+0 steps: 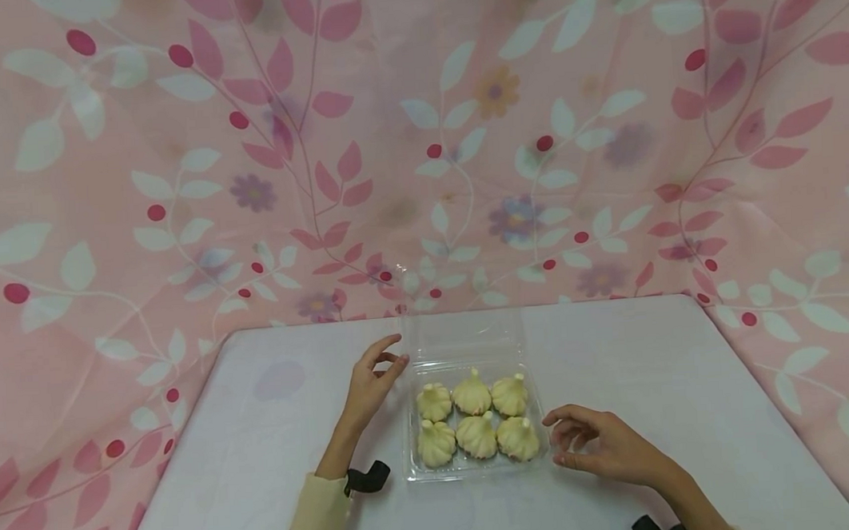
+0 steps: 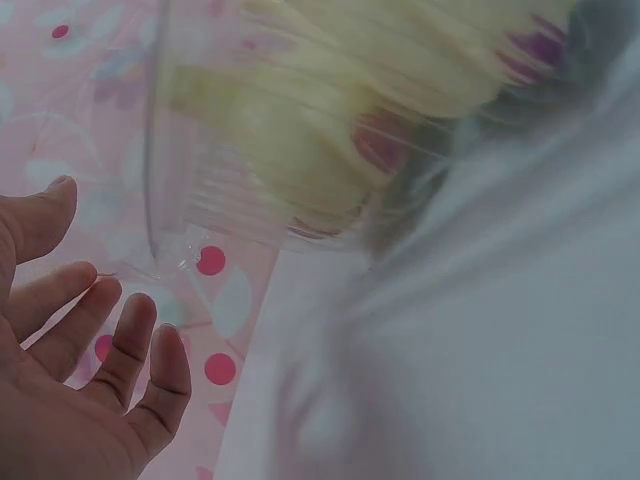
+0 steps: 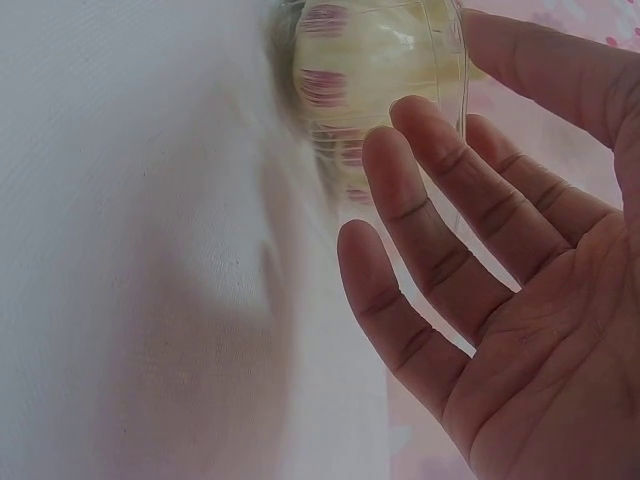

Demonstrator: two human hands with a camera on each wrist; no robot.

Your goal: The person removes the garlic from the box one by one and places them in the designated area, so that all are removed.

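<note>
A clear plastic clamshell box (image 1: 471, 474) sits on the table with its lid (image 1: 467, 336) raised at the back. Several pale yellow garlic bulbs (image 1: 477, 437) lie in two rows inside it, stems pointing up or away. By the box's back left corner is my left hand (image 1: 373, 381), fingers loosely bent and holding nothing. My right hand (image 1: 598, 446) is at the right side, fingertips close to the wall, palm empty. In the right wrist view, the relaxed fingers (image 3: 395, 185) overlap the box wall, with purple-streaked garlic (image 3: 385, 50) showing through.
The white-covered table (image 1: 616, 351) extends to both sides of the box. A pink cloth (image 1: 389, 139) with leaves and flowers hangs behind and at the sides. Black wrist mounts (image 1: 368, 478) sit at both wrists.
</note>
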